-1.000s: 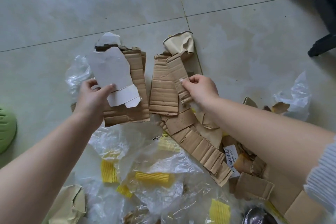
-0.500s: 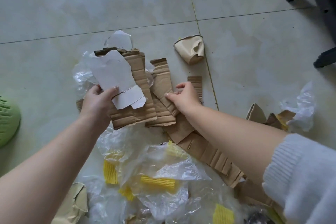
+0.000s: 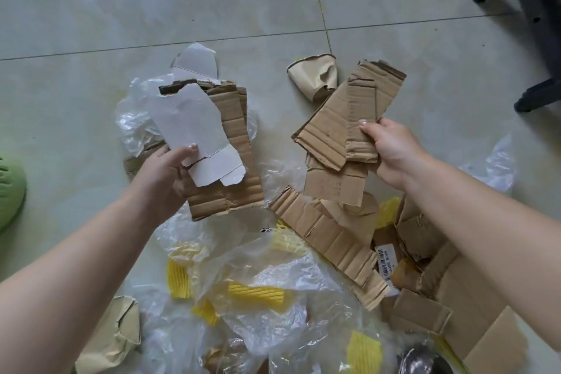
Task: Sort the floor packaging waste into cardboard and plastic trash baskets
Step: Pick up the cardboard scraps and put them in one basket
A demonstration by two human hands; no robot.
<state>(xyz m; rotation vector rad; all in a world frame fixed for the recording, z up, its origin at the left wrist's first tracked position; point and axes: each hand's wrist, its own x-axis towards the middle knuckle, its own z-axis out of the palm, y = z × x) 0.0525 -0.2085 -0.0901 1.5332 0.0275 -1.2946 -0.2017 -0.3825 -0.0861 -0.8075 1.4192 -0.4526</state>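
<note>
My left hand (image 3: 165, 174) grips a stack of cardboard pieces (image 3: 233, 161) topped by a white card sheet (image 3: 188, 121), held above the floor at centre left. My right hand (image 3: 391, 149) is shut on a second bunch of brown corrugated cardboard strips (image 3: 343, 112), lifted off the pile at centre right. More torn cardboard (image 3: 331, 240) lies on the floor below it. Clear plastic bags (image 3: 273, 285) with yellow foam netting (image 3: 256, 294) cover the floor in front of me. No trash basket is in view.
A crushed paper cup (image 3: 315, 79) lies on the tiles beyond the cardboard, another crumpled cup (image 3: 118, 340) at bottom left. A green shoe (image 3: 10, 194) sits at the left edge. Black chair legs (image 3: 537, 9) stand at top right. A loose plastic bag (image 3: 494, 167) lies right.
My right hand has picked up the brown strips from the floor pile and lifted them up and to the right. My left hand still holds its stack in about the same place.
</note>
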